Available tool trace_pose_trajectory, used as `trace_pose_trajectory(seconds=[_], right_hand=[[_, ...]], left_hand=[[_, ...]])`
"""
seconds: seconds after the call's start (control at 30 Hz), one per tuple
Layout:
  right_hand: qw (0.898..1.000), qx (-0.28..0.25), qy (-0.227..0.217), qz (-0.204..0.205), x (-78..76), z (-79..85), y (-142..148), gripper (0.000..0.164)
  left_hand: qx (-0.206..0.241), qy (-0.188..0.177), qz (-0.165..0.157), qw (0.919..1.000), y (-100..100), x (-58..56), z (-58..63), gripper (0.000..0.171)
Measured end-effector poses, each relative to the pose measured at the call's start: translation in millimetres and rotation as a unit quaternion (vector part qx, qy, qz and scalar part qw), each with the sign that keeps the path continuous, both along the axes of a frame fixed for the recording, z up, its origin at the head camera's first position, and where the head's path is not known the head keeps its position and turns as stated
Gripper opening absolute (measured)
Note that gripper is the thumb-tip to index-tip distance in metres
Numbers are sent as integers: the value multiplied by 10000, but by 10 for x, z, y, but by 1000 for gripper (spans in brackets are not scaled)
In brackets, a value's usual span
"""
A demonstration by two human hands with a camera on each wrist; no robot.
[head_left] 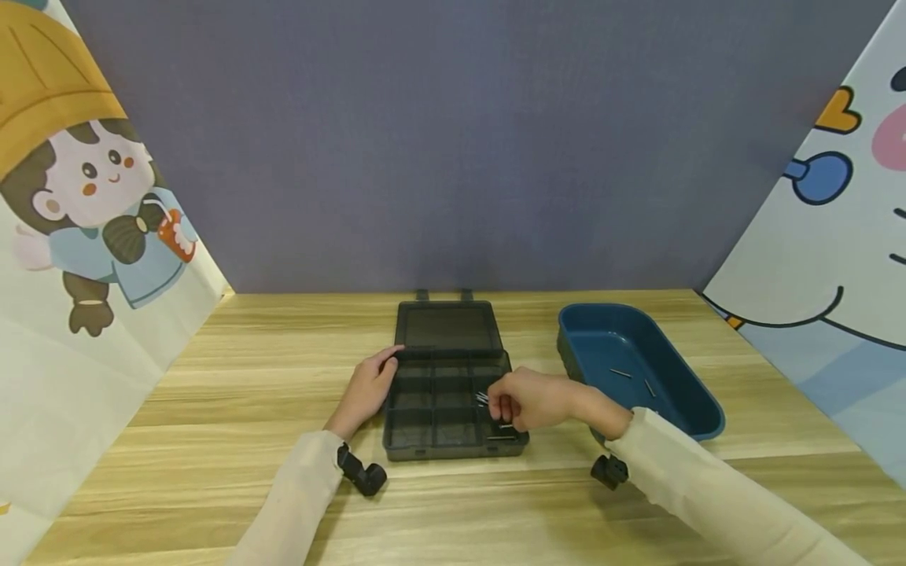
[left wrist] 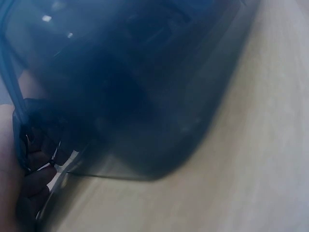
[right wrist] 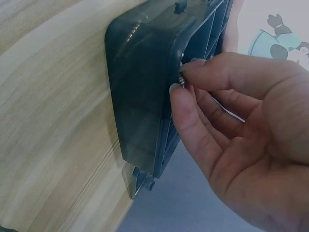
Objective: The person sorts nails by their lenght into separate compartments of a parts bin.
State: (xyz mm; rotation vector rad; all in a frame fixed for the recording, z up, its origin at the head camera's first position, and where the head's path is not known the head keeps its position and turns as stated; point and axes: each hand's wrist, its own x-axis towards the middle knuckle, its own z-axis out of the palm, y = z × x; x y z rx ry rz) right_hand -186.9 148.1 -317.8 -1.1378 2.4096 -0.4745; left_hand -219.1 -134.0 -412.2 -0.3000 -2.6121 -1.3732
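A dark translucent compartment box [head_left: 432,452] lies on the table with its lid [head_left: 449,324] folded back. My left hand [head_left: 370,387] rests against its far left side, the index finger reaching the hinge corner. In the left wrist view, some fingers [left wrist: 36,183] lie in shadow beside the blurred box wall [left wrist: 159,125]. Over the right-hand compartments, my right hand [head_left: 532,397] pinches a small threaded metal screw [right wrist: 181,77] between thumb and index finger. Beside its fingertips, several thin metal pieces [head_left: 482,398] show, and another [head_left: 501,438] lies in the front right compartment.
A blue tray [head_left: 683,365] stands right of the box under my right forearm, with a few thin metal pieces [head_left: 620,373] on its floor. A grey partition [head_left: 453,157] closes off the table's back. Printed cartoon panels [head_left: 106,196] flank both sides.
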Motion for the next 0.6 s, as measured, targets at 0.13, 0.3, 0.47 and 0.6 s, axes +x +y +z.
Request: trace_pose_trajectory(seconds=[0.13,0.3,0.47,0.6], right_hand=[[10000,-29,-44,-27,0,-5,1,25],[10000,-41,-50,-45,-2,-4,11,22],[10000,-62,-5,-43,-5,28,45,20],[9998,-70,199,-62,-2,89,104,22]], left_hand=[[22,21,-3,10000,-1,-3,-3,38],[31,38,15,10000,3,-3,-6,38],[20,7,30,10000,-1,-6,-13,38],[17,-3,23,10000,-4,-3,-9,38]])
